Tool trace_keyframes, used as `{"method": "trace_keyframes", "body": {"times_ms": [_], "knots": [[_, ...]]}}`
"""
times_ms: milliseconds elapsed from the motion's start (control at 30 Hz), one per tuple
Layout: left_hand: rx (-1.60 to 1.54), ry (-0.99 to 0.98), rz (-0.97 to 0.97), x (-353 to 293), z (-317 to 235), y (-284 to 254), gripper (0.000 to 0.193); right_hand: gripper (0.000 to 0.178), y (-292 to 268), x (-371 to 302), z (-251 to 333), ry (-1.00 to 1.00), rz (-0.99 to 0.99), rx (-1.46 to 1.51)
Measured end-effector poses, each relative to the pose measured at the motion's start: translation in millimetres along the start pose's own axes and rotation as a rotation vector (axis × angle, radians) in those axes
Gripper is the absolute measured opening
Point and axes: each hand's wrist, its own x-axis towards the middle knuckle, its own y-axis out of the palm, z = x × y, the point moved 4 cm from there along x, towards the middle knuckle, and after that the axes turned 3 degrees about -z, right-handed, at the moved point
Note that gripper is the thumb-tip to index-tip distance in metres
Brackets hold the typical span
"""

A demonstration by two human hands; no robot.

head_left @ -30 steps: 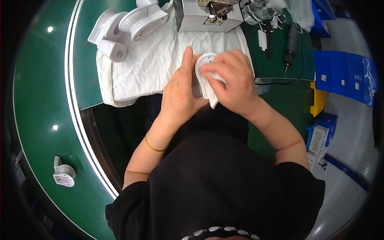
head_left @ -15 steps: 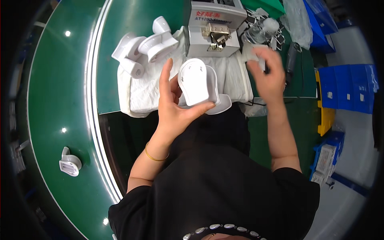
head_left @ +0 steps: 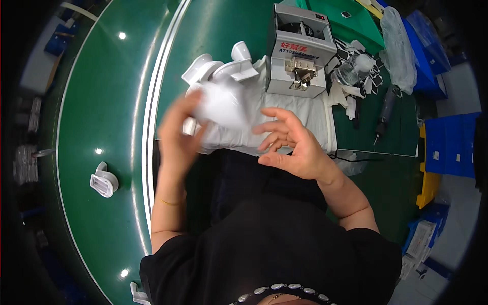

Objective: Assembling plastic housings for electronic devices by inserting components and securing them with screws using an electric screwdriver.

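Note:
My left hand (head_left: 179,133) grips a white plastic housing (head_left: 223,105) over the cloth; both are smeared by motion. To its right, my right hand (head_left: 292,143) is empty, with its fingers apart and curved towards the housing. Under them lies a white cloth (head_left: 305,121) on the green bench. More housings of the same glossy white plastic, one (head_left: 200,69) beside another (head_left: 240,63), rest at the cloth's far left, partly covered by the held one.
A boxy grey machine (head_left: 284,76) stands behind the cloth. To its right are a clear jar (head_left: 346,74), scattered small dark-and-white pieces and an electric screwdriver (head_left: 389,109). Blue bins (head_left: 450,145) line the right side. Another white housing (head_left: 104,181) sits on the green surface at left.
My left hand has carried the housing leftward over the cloth and turned it. My right hand has come back from the jar area towards the middle. The view has shifted too.

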Motion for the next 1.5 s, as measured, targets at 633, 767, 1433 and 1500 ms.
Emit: {"method": "trace_keyframes", "body": {"times_ms": [633,767,1433,1500], "knots": [[0.602,-0.707,0.321,-38,213,-287,0.075,0.013,-176,-61,6,-0.116,-0.93,-0.559],[0.544,-1.011,0.398,-91,187,-335,0.087,0.023,-265,-50,-6,0.037,-1.177,-0.803],[-0.315,-0.506,0.049,-22,-25,-80,0.052,0.029,-235,-44,3,-0.217,-1.088,-0.1],[-0.602,-0.516,0.053,-18,-60,-20,0.05,0.026,-224,-50,-2,-0.249,-1.049,-0.247]]}}
